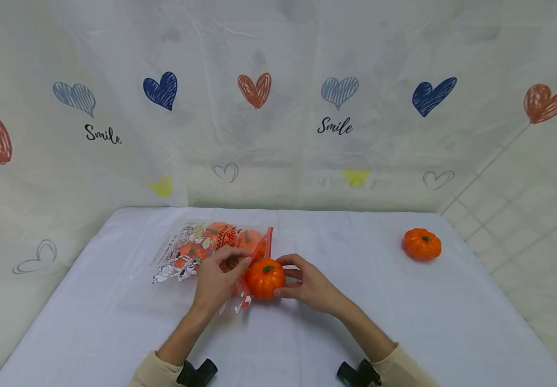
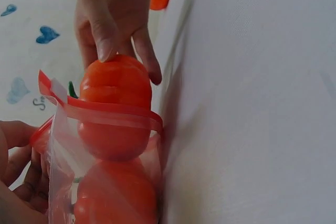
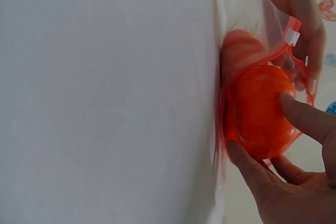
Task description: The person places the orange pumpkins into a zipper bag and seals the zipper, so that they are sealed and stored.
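A clear printed zip bag (image 1: pixel 181 264) with a red zip edge lies on the table, several small orange pumpkins (image 2: pixel 116 192) inside it. My left hand (image 1: pixel 216 278) pinches the bag's upper edge by its mouth and holds it open. Between thumb and fingers my right hand (image 1: pixel 314 286) grips a small orange pumpkin (image 1: pixel 266 280) with a green stem. That pumpkin sits partly inside the bag's mouth; in the left wrist view the red zip edge (image 2: pixel 113 116) crosses its middle. A white slider (image 3: pixel 292 37) shows on the zip in the right wrist view.
Another small orange pumpkin (image 1: pixel 421 244) stands on the right side of the white-covered table (image 1: pixel 355 242). Behind the table hangs a pale sheet (image 1: pixel 293 150) printed with hearts and the word Smile.
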`<state>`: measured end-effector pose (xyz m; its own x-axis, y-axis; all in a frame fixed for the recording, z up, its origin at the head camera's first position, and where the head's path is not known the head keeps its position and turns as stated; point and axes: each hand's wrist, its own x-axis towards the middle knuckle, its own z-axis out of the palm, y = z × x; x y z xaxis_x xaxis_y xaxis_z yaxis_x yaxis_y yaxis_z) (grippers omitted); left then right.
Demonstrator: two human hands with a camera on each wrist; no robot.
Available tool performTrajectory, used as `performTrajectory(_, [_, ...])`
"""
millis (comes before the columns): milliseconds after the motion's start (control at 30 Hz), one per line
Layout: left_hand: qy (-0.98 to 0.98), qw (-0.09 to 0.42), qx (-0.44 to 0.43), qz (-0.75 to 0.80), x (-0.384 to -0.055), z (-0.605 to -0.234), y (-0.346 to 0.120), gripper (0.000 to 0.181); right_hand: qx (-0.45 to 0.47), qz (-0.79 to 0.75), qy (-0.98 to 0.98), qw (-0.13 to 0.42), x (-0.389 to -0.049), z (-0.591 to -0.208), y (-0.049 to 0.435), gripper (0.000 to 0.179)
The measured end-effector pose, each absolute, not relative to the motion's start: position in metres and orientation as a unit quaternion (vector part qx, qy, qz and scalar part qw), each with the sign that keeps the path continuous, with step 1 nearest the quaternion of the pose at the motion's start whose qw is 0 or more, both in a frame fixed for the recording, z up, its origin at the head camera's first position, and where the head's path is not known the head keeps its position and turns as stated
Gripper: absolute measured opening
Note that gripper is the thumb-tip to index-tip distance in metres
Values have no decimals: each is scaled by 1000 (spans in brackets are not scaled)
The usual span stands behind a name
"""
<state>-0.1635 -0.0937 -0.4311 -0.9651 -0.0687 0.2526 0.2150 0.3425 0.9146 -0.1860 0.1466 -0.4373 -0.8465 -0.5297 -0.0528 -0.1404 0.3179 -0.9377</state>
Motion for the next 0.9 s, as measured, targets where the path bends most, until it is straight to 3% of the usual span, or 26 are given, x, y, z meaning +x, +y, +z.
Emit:
performTrajectory(667, [-812, 111, -38, -572, -163, -431, -93, 13, -244, -499, 823, 121, -184, -437, 140, 62])
performTrajectory(900, [-807, 110, -44, -579, -163, -432, -93, 13, -247, -497, 822, 125, -185, -438, 137, 63])
